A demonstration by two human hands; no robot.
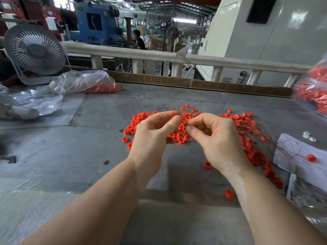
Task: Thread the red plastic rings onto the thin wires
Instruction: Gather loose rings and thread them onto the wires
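- Factory hall background; grey desk (99, 112) in the foreground, a white fan (33, 52) at 10 o'clock.
- Left hand (152, 135): thumb and forefinger pinch one red ring (175, 116) above the desk centre.
- Right hand (215, 138): fingers curled, pinching a thin wire (188, 123) whose tip points at the ring.
- Loose red rings (180, 137) lie beneath both hands; a wire bundle (261, 131) spreads toward 3 o'clock.
- Bags of rings (99, 87) sit at 11 o'clock.
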